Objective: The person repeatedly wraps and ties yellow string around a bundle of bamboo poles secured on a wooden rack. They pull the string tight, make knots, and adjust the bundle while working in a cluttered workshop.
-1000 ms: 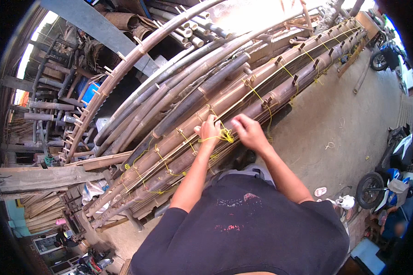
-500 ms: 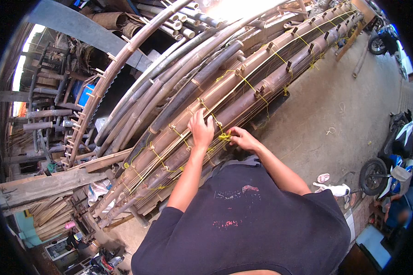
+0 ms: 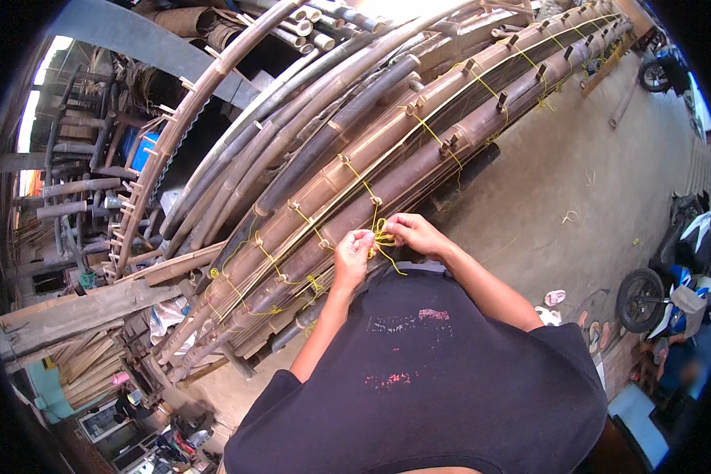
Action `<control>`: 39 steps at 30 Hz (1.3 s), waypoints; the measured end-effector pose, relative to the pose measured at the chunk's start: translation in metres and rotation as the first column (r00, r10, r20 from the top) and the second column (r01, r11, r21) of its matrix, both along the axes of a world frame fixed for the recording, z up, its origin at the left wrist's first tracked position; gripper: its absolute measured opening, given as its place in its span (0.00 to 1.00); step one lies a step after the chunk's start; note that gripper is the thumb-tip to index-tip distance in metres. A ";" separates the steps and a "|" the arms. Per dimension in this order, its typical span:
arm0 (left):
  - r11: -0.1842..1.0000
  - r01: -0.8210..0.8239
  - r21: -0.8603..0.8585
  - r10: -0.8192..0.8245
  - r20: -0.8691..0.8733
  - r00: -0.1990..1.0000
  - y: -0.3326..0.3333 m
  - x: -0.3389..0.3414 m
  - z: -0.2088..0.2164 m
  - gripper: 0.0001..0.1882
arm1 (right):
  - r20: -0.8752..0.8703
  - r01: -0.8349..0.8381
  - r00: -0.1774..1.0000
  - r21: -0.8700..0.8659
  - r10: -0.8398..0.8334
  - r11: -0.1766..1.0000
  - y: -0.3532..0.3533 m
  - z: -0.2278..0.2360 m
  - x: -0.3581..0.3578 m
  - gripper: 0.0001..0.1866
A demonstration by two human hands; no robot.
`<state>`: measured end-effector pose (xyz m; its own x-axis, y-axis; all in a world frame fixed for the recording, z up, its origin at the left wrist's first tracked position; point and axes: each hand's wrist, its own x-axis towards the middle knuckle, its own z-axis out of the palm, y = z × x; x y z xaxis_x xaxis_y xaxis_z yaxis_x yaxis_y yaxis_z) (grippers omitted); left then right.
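Yellow string (image 3: 382, 235) is bunched in loops between my two hands, and a loose end hangs below them. My left hand (image 3: 354, 254) pinches the bundle from the left, fingertips together. On the other side my right hand (image 3: 415, 235) is closed on the same string with thumb and fingers. Just beyond my hands lies a long brown bamboo pole (image 3: 407, 186) with dark pegs standing in it. A second bamboo pole (image 3: 314, 189) runs alongside, farther off. Strands of yellow string cross between the pegs, one leading down to my hands. Thin strips lie between the poles.
More bamboo poles (image 3: 292, 130) are stacked beyond the frame, and a curved pole with pegs (image 3: 174, 130) rises at the left. A wooden beam (image 3: 95, 312) lies at lower left. Concrete floor (image 3: 553, 166) extends to the right, where a motorcycle (image 3: 648, 302) stands.
My left hand has come down from the pole's strings to join my right at the yellow string bundle. My right hand has shifted slightly up and left. The view has shifted slightly.
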<state>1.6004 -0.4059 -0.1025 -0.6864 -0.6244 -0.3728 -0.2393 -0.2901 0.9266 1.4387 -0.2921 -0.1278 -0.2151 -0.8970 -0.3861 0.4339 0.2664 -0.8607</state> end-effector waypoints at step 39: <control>0.674 0.208 -0.709 -0.033 0.253 0.967 -0.087 -0.072 -0.069 0.18 | -0.884 -0.245 0.341 -0.414 -0.321 0.877 -0.054 0.181 -0.026 0.09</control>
<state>1.5285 -0.4933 -0.1718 -0.7390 -0.6733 0.0235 -0.4280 0.4961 0.7554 1.4126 -0.3466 0.0527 -0.2036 -0.8555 0.4761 -0.6986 -0.2137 -0.6828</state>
